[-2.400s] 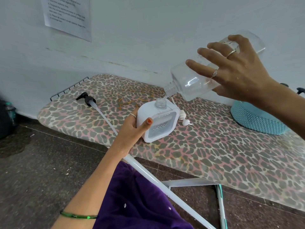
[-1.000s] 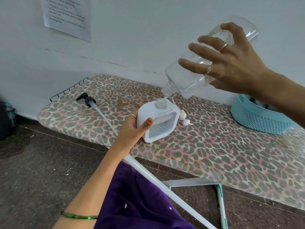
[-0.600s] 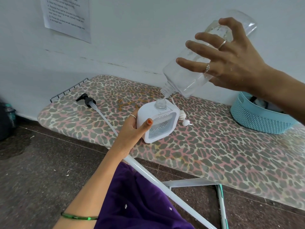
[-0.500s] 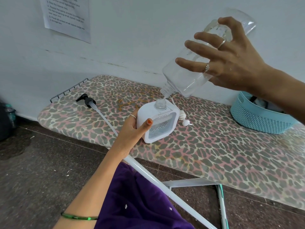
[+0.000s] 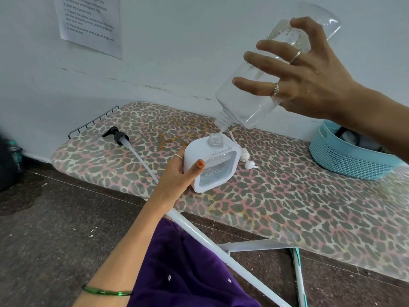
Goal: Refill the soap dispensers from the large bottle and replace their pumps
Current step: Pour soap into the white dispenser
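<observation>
A white square soap dispenser [image 5: 218, 173] with a clear window stands on the leopard-print ironing board [image 5: 287, 202], its neck uncapped. My left hand [image 5: 177, 173] grips its left side, thumb on the front. My right hand [image 5: 309, 78] holds the large clear bottle [image 5: 250, 103] steeply tipped, neck down, just above the dispenser's mouth, with a thin clear stream running in. A small white pump [image 5: 246, 161] lies right behind the dispenser. A black pump with a long white tube [image 5: 124, 140] lies on the board at the left.
A light blue mesh basket [image 5: 345, 156] sits on the board at the right, holding dark items. A wire rack edges the board's left end near the wall. A printed sheet hangs on the wall. The board's white legs cross below.
My right hand has raised the bottle's base higher, tipping it steeper over the dispenser. My left hand and the dispenser stay put.
</observation>
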Action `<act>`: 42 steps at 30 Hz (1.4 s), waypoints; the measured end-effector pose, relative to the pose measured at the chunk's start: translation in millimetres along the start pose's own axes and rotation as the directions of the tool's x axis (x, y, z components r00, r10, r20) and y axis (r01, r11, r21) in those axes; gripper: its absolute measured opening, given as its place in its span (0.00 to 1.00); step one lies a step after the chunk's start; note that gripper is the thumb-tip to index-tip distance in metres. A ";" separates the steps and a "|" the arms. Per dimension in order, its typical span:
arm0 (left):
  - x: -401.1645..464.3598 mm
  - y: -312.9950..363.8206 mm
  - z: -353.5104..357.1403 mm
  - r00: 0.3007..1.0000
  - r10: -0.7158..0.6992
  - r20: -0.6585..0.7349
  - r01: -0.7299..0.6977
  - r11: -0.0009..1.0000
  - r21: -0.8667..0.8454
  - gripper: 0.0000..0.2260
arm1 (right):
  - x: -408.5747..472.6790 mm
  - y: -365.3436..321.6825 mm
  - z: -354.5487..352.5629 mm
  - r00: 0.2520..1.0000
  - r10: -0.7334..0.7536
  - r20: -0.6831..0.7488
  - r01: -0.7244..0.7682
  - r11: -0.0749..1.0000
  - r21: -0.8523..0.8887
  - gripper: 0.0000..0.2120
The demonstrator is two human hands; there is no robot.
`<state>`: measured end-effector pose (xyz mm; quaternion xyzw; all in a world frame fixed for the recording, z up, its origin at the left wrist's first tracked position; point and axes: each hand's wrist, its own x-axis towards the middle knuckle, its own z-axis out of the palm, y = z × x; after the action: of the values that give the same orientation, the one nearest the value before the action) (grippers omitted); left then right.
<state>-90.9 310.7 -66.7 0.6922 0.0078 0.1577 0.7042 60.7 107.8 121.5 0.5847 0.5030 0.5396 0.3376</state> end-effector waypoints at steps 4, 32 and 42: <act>0.3 -1.9 0.2 1.000 -0.008 -0.003 0.008 1.000 0.008 0.33 | -0.1 0.7 -0.2 1.000 -0.002 -0.003 0.002 1.000 -0.011 0.24; 1.4 -5.9 -1.4 0.999 -0.034 -0.011 0.034 0.999 0.008 0.38 | 4.4 -8.4 3.6 0.998 0.019 -0.065 -0.020 1.000 -0.020 0.25; 1.6 -7.1 -1.4 1.000 -0.019 -0.007 0.019 0.999 -0.029 0.37 | 0.9 -13.4 4.0 0.998 0.034 -0.043 -0.033 0.999 0.034 0.23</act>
<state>-88.2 312.5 -73.4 0.6814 0.0149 0.1536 0.7155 61.5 112.9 108.4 0.5865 0.5093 0.5495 0.3077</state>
